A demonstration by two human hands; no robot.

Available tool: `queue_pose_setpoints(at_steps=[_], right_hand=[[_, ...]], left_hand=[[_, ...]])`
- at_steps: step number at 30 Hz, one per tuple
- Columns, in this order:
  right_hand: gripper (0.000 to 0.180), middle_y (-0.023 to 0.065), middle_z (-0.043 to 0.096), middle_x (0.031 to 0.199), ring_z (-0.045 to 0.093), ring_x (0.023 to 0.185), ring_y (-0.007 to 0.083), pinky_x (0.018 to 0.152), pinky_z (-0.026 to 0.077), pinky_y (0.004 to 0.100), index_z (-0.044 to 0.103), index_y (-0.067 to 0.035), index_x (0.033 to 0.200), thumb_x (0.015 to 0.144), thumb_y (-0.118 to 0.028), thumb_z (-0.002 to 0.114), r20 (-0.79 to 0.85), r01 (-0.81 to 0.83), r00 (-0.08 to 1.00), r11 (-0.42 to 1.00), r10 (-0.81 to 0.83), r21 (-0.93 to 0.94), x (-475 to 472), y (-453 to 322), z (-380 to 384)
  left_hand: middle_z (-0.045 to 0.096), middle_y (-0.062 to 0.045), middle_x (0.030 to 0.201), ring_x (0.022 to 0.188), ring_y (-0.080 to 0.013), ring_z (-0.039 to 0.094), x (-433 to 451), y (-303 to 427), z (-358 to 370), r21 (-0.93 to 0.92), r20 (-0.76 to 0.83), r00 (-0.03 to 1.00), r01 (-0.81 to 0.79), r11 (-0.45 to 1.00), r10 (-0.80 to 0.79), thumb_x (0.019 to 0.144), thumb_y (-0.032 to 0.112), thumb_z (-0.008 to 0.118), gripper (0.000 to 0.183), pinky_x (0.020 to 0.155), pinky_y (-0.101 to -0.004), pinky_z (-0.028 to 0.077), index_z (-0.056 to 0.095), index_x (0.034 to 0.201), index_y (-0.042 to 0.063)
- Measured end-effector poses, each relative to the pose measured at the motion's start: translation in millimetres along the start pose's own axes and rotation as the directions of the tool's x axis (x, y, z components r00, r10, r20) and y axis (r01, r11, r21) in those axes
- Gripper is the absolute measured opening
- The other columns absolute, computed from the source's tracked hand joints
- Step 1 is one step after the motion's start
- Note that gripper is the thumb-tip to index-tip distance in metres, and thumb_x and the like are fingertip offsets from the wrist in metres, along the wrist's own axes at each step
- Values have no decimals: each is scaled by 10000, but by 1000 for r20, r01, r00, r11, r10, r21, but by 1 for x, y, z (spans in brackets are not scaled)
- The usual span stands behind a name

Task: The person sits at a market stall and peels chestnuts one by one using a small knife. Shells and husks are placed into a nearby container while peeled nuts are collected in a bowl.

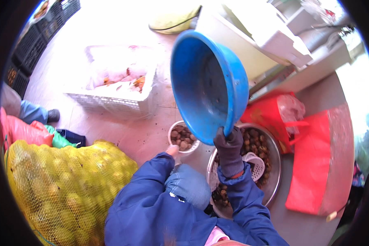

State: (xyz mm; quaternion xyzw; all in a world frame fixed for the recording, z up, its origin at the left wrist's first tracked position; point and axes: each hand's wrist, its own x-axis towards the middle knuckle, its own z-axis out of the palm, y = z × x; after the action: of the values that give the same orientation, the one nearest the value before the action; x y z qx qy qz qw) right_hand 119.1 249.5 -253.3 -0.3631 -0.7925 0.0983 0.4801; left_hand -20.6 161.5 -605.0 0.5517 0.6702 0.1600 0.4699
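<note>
My right hand (pixel 229 147), in a dark knitted glove, grips the rim of a blue plastic basin (pixel 203 86), tilted on its side with its inside showing. My left hand (pixel 173 152) is at the near edge of a small white basket (pixel 197 147) of round brown produce (pixel 183 136); its fingers are mostly hidden, so its hold cannot be told. Behind my right forearm stands a wide metal bowl (pixel 276 181) with more dark round produce and a pale perforated scoop (pixel 256 166).
A yellow mesh sack (pixel 67 190) bulges at the left. Ahead is a white crate (pixel 110 100) with plastic-wrapped contents. Red bags (pixel 310 160) lie at the right, near large white containers (pixel 233 43). Black crates (pixel 29 46) and a person's leg (pixel 33 112) are at far left.
</note>
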Motion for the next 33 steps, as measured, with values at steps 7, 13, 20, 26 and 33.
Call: queue_pose_setpoints(at_steps=[7,13,20,26,33], right_hand=[[231,29,497,536,479,463,135,468,361,290,506,-58,581,770,-61,640,-70,-623,772,774,631,107,-87,-11,-140],[145,-54,541,681,472,584,28,516,354,216,558,-66,733,841,-121,638,-244,-617,352,420,904,666,-139,-30,-188],[237,49,633,975,568,897,154,811,440,299,614,-1,1065,902,-171,588,-340,-620,621,708,706,338,-218,-29,-207],[310,81,615,1067,582,957,178,868,452,322,555,-5,1147,942,-231,503,10,-522,496,289,868,803,-229,-49,-212],[305,78,618,1041,598,888,174,844,470,301,549,-29,1124,948,-272,496,262,-382,448,-82,855,920,-241,-35,-195]], left_hand=[[631,-199,972,757,-291,667,-30,0,-58,-570,-184,909,212,794,-375,781,73,511,286,647,-394,575,600,1022,-52],[578,-138,1088,854,-225,631,-48,133,-130,-878,-346,858,-153,454,-380,868,89,496,331,768,-320,520,514,1178,-24],[582,-134,1110,880,-222,628,-58,271,-158,51,-675,393,-820,571,625,905,147,518,387,800,-319,512,484,1255,-15],[575,-219,1171,970,-363,619,-82,345,-135,402,-216,561,-695,596,799,883,76,526,448,775,-384,512,434,1322,66],[619,-158,1078,927,-292,614,-86,360,-86,303,118,424,-876,374,898,903,293,541,415,790,-395,489,505,1250,68]])
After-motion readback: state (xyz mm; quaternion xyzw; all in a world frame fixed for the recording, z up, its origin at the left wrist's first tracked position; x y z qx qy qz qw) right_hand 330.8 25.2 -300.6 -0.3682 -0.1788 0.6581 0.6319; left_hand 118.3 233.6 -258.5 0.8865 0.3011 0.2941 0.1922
